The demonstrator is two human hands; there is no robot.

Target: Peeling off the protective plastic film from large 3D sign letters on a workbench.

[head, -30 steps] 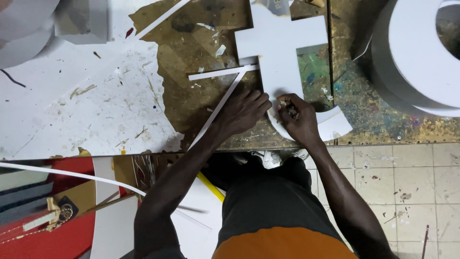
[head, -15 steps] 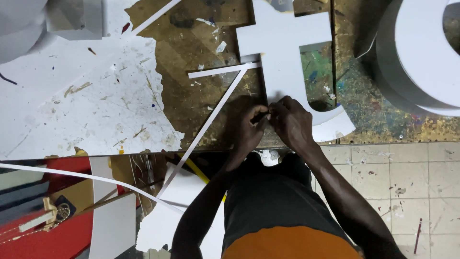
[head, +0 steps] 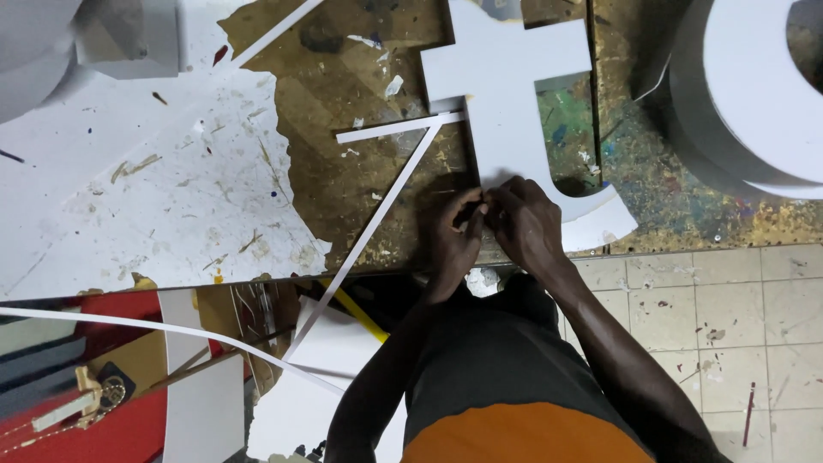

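At far left, a white sheet scattered with scraps covers part of the paint-stained workbench, its upper corner cut off by the frame. Below the bench edge, red boards and white panels lie partly hidden under a long curved white band. A thin white strip runs slantwise from beneath the bench up to the hands; a shorter strip lies crosswise above it. The left hand is curled, fingertips pinched against those of the right hand, both meeting at the lower edge of a large white cut-out letter lying flat on the bench. What sits between the fingertips is too small to make out; it cannot be told whether either hand grips the strip's end. The letter's top is cut off. At right, a large rounded white form stands on the bench, only partly in frame, above a tiled floor.
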